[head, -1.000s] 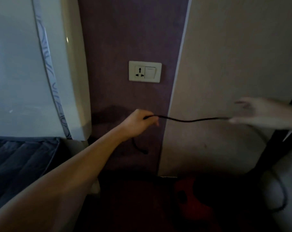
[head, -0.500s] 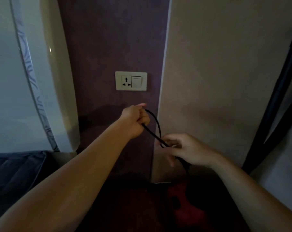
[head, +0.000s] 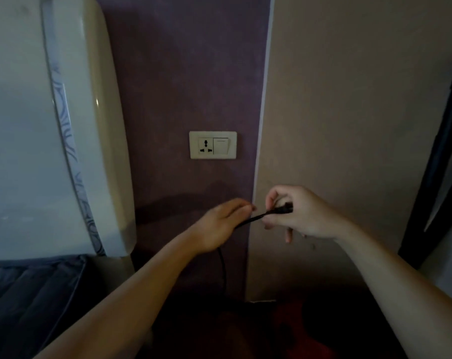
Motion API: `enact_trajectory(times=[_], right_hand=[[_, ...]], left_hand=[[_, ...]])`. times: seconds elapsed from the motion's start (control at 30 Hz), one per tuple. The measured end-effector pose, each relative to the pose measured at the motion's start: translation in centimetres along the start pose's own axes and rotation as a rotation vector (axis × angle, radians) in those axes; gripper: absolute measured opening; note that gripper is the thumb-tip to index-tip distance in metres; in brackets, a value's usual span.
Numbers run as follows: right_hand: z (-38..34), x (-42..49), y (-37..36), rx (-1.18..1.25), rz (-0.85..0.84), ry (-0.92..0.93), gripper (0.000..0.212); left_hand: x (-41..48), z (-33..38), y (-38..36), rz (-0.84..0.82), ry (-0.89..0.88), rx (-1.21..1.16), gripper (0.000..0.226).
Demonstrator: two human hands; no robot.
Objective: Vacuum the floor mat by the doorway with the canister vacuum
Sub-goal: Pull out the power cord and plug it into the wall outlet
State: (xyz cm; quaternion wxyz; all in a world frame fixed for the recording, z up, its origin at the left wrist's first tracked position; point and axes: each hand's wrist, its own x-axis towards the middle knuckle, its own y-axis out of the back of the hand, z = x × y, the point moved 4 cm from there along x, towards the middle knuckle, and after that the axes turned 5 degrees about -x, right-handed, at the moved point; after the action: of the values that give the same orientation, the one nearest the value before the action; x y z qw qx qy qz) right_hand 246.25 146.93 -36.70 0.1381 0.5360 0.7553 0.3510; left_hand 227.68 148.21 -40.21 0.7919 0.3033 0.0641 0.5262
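Observation:
A black power cord (head: 248, 220) runs between my two hands and drops from my left hand toward the dark floor. My right hand (head: 297, 213) pinches the black plug (head: 282, 210) at the cord's end. My left hand (head: 221, 224) holds the cord just left of it, fingers curled round it. A cream wall plate (head: 212, 145) with a socket and a switch sits on the purple wall, above both hands. The red canister vacuum (head: 295, 330) lies in shadow on the floor at the bottom. The floor mat is not in view.
A white padded headboard (head: 64, 125) fills the left, with a dark blue quilted bed (head: 25, 288) below it. A beige wall (head: 349, 112) stands to the right, and a black frame (head: 437, 164) leans at the far right edge.
My right hand slid along the cord to its plug end and rose level with my left hand. The view tilted up, so the socket sits lower in frame.

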Motion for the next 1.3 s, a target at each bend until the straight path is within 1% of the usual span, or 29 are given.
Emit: enact_trajectory(times=[0.03, 0.07, 0.1, 0.17, 0.23, 0.33, 0.4, 0.47, 0.6, 0.67, 0.7, 0.73, 0.8, 0.87, 0.93, 1.0, 1.07, 1.13, 1.3], right_hand=[[-0.4, 0.4, -0.3, -0.018, -0.015, 0.011, 0.021], [-0.8, 0.6, -0.4, -0.033, -0.026, 0.022, 0.021], [-1.0, 0.8, -0.5, -0.043, -0.031, 0.037, 0.022], [-1.0, 1.1, -0.4, -0.038, -0.022, 0.042, 0.028], [-0.4, 1.4, 0.0, -0.053, -0.007, 0.024, 0.037], [0.9, 2.3, 0.8, -0.175, 0.022, 0.015, 0.05], [2.1, 3.3, 1.4, -0.284, 0.068, 0.041, 0.052], [3.1, 4.5, 2.0, -0.386, 0.145, 0.114, 0.049], [3.1, 7.2, 3.8, -0.619, 0.396, 0.42, 0.044], [2.4, 8.6, 5.2, -0.704, 0.517, 0.529, 0.051], [2.0, 9.3, 5.8, -0.748, 0.542, 0.569, 0.057], [1.6, 10.1, 6.2, -0.798, 0.538, 0.607, 0.064], [0.7, 11.7, 6.4, -0.898, 0.492, 0.682, 0.072], [0.3, 13.2, 5.5, -0.979, 0.442, 0.768, 0.074], [0.4, 14.5, 4.2, -1.045, 0.441, 0.853, 0.072], [0.5, 15.9, 3.4, -1.086, 0.469, 0.887, 0.072], [0.7, 16.9, 3.2, -1.092, 0.514, 0.863, 0.076], [0.9, 17.4, 3.2, -1.102, 0.572, 0.85, 0.079], [1.7, 18.0, 3.0, -1.129, 0.662, 0.919, 0.077]], left_hand=[[-0.1, 1.5, -0.9, -0.106, -0.018, -0.162, 0.027], [-0.2, 2.5, -1.5, -0.159, -0.036, -0.233, 0.024], [-0.1, 3.0, -1.8, -0.161, -0.053, -0.256, 0.022], [0.2, 2.5, -1.7, -0.101, -0.04, -0.275, 0.023], [0.4, 1.1, -1.2, -0.036, 0.057, -0.284, 0.024], [0.6, -0.7, 0.0, 0.077, 0.141, -0.359, 0.025], [1.1, -1.8, 1.2, 0.157, 0.159, -0.408, 0.025], [1.7, -2.5, 2.4, 0.244, 0.195, -0.419, 0.024], [3.4, -3.1, 5.0, 0.457, 0.2, -0.32, 0.022], [4.5, -3.1, 6.4, 0.588, 0.181, -0.255, 0.021], [4.8, -3.1, 7.1, 0.652, 0.177, -0.181, 0.02], [5.0, -3.0, 7.6, 0.701, 0.185, -0.07, 0.019], [5.0, -2.5, 8.4, 0.745, 0.186, 0.101, 0.019], [4.7, -2.2, 8.8, 0.778, 0.156, 0.171, 0.018], [4.4, -2.1, 9.5, 0.839, 0.136, 0.236, 0.015], [4.1, -2.4, 10.1, 0.892, 0.132, 0.299, 0.015], [3.9, -2.7, 10.3, 0.914, 0.131, 0.354, 0.016], [4.1, -2.9, 10.3, 0.896, 0.119, 0.414, 0.017], [5.6, -3.3, 10.4, 0.886, 0.107, 0.471, 0.019]])
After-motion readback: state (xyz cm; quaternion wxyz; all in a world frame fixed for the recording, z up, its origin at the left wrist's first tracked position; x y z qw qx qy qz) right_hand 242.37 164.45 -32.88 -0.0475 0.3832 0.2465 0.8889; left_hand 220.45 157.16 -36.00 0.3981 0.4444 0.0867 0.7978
